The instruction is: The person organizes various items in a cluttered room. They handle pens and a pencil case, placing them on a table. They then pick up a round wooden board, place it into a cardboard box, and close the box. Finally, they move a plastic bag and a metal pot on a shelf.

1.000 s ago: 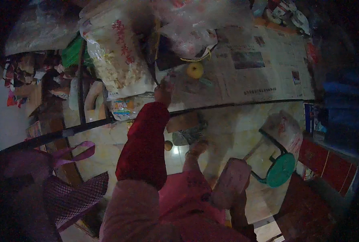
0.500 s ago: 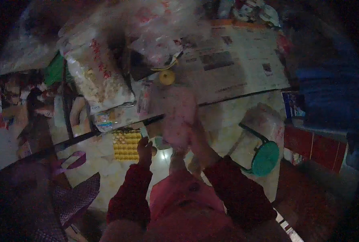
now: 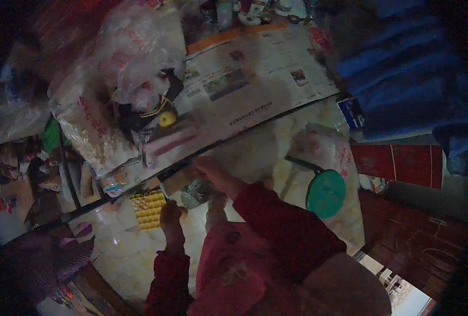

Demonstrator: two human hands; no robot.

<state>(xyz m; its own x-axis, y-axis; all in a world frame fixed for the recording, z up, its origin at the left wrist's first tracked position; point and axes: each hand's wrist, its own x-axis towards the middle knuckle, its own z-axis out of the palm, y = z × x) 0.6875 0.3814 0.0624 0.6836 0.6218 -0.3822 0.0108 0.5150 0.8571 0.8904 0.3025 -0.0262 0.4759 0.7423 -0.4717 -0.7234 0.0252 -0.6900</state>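
Pinkish-red garment (image 3: 231, 268) over the lap is nearest; dark-red sleeve (image 3: 292, 216) runs out to the R hand. L hand (image 3: 172, 216) is lowish, fingers curled, w/ a narrow pale slip (image 3: 162, 188) at the tips; can't tell if it's gripped or just behind, too dim. Small round brownish thing (image 3: 184, 212) shows just R of L hand, prob. on the floor. Yellow egg tray (image 3: 151, 217) sits just L of it, some cells w/ pale rounds, prob. kept flat down there so nothing tips. R hand (image 3: 208, 167) reaches fwd at the table edge, fingers stretched & blurred; can't tell how far open or if it has anything. Below it, btwn the hands: brown cardboard box (image 3: 180, 178) & grey plastic bag (image 3: 196, 194), tucked by the edge, maybe to keep floor space. Well R of R hand, green stool (image 3: 326, 195), clear bag (image 3: 323, 145) just beyond. Up-L of R hand, flat pinkish strip (image 3: 173, 149) lies on newspaper (image 3: 276, 100), prob. spread to keep the tabletop clean. Yellow fruit (image 3: 167, 119) is farther up-L, nr big plastic bags (image 3: 142, 50), likely parked to the side for room. Far up-R: blue cloth (image 3: 402, 79).
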